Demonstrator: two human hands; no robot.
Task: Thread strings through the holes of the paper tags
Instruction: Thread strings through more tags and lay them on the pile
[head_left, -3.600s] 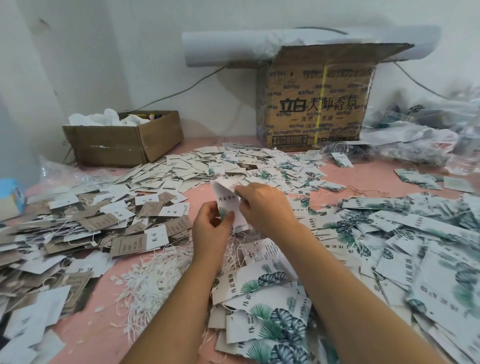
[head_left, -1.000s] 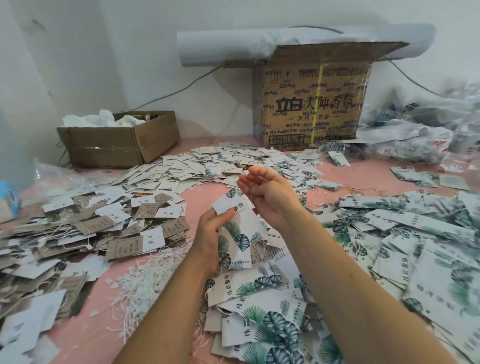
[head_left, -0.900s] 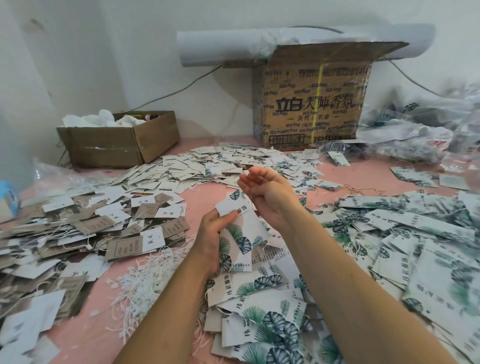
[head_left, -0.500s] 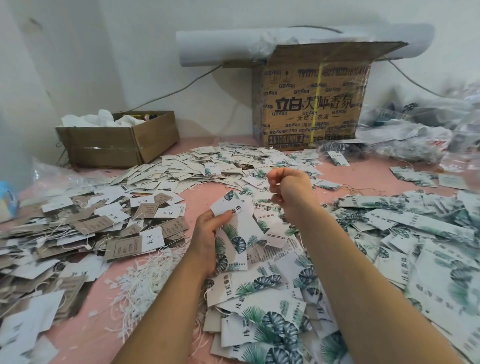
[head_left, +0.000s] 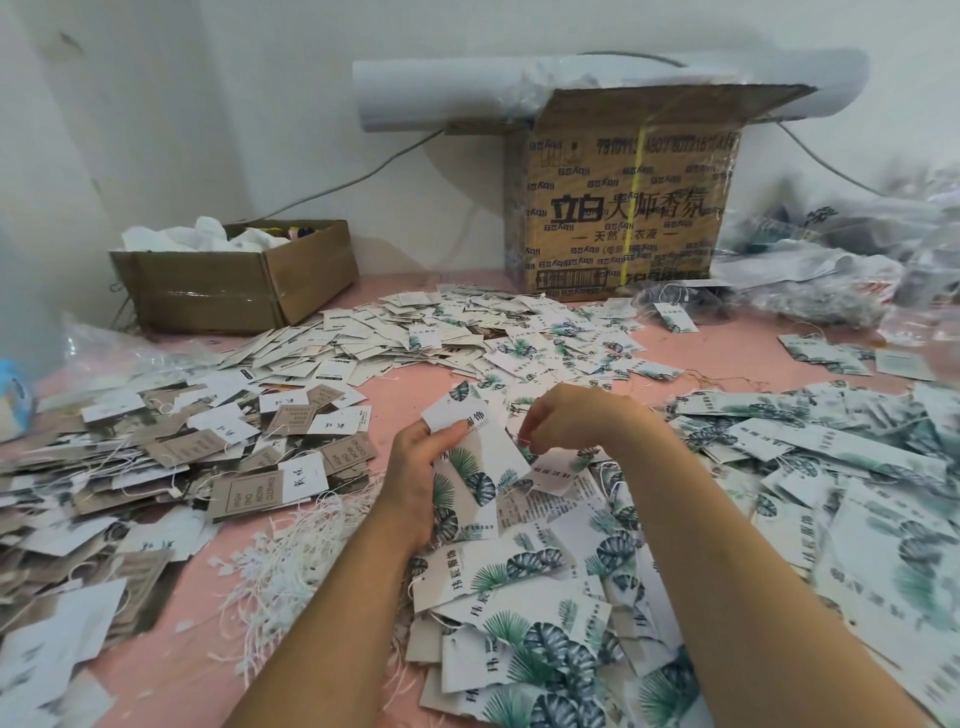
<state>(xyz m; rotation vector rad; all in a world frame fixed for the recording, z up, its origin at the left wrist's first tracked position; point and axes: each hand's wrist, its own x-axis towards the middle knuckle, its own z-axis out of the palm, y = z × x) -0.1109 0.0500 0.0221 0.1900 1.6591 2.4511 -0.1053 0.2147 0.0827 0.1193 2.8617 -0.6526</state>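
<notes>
Right hand (head_left: 566, 421) lowered, fingers (head_left: 532, 432) curled downward, what they pinch unclear, left hand (head_left: 415, 483) gripping tag stack (head_left: 470, 460)

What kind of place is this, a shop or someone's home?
Probably a small workshop for stringing tags: heaps of leaf-printed paper tags cover a pink table, loose white strings lie beside them, and a cardboard box stands against the bare wall.

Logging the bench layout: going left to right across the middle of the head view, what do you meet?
Brown tag pile → left hand holding a leaf tag → right hand → long leaf-print tag pile.
</notes>
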